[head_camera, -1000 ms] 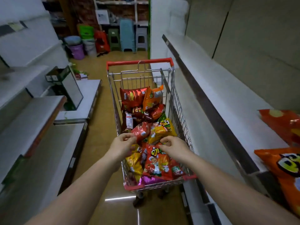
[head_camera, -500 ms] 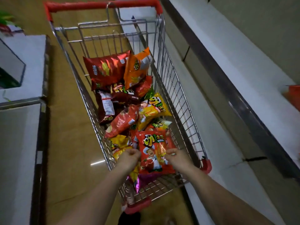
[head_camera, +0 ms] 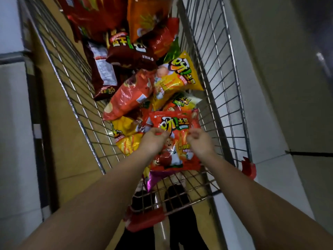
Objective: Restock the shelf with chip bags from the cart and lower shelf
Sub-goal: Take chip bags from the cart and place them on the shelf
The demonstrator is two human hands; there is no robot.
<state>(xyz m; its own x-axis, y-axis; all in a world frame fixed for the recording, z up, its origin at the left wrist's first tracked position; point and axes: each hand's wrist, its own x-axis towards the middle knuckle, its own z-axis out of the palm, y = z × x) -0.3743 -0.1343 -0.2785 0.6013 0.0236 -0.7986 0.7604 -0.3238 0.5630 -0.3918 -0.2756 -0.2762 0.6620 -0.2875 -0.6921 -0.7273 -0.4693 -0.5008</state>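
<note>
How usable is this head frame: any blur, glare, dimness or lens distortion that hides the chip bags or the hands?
Head view: dim light overall; motion blur smears the shelves at both edges and the bags at the top; wide-angle lens splays the cart wires outward; small glare spots on the red chip bag, print still readable; left hand and right hand reasonably sharp.

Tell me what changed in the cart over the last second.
Both hands moved from the middle of the pile back to the near red chip bag. The left hand and the right hand now pinch its front face. The other bags in the cart lie as they did.
</note>
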